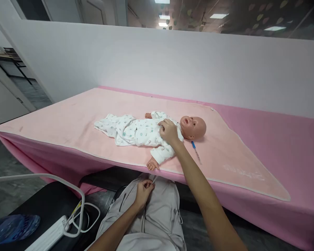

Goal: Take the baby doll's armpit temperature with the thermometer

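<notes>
Over the lap [162, 205], the left hand [144, 191] has its fingertips pinched on a thin pale string [154, 179]. Along the front edge of the table [290, 139], a blue-ended stick [196, 152] lies beside the doll [146, 133], which is on its back. The right hand [169, 131] bends over its chest; whether those fingers grasp cloth, I can't tell.

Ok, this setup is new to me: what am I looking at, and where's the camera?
There's no machine: these are a person's bare hands, seen from one camera worn on their head, looking forward and down. The right hand rests on the upper body of a clothed baby doll; whether it pinches cloth is unclear. The left hand is over the person's trousers, fingertips together; I can't tell if it holds anything. The doll lies on a peach mat over pink cloth, with a slim blue-ended stick near its head.
</notes>
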### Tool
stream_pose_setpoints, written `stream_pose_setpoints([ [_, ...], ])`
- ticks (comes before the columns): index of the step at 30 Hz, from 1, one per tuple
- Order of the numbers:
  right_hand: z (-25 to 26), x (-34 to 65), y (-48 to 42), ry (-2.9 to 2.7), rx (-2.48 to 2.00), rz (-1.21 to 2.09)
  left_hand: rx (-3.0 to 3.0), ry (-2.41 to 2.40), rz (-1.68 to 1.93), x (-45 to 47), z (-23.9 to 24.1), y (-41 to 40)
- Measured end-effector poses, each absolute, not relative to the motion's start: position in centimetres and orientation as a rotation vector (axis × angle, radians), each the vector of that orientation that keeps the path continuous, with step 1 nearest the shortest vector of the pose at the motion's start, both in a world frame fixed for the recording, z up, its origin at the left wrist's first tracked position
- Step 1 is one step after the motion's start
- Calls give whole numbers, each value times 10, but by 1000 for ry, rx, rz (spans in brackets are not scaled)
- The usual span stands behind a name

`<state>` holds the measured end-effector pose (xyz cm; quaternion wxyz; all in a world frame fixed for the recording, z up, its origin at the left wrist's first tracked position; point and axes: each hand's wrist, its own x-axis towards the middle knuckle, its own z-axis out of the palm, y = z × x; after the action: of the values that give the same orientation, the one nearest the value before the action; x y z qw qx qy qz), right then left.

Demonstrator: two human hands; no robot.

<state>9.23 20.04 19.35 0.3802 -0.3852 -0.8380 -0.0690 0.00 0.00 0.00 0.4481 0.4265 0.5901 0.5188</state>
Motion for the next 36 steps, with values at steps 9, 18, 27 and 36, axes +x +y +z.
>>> stream_pose_setpoints([
  [9,194,93,201,-2130,-970,-204,1072,1424,1261,-2,-4,1],
  [18,193,93,201,-2122,-963,-211,1403,1553,1049,-15,18,-6],
  [27,194,92,201,-2135,-972,-221,1694,1586,1490,-48,153,-47],
  [36,193,93,204,-2122,-954,-216,1542,1490,2016,-67,212,-42],
])
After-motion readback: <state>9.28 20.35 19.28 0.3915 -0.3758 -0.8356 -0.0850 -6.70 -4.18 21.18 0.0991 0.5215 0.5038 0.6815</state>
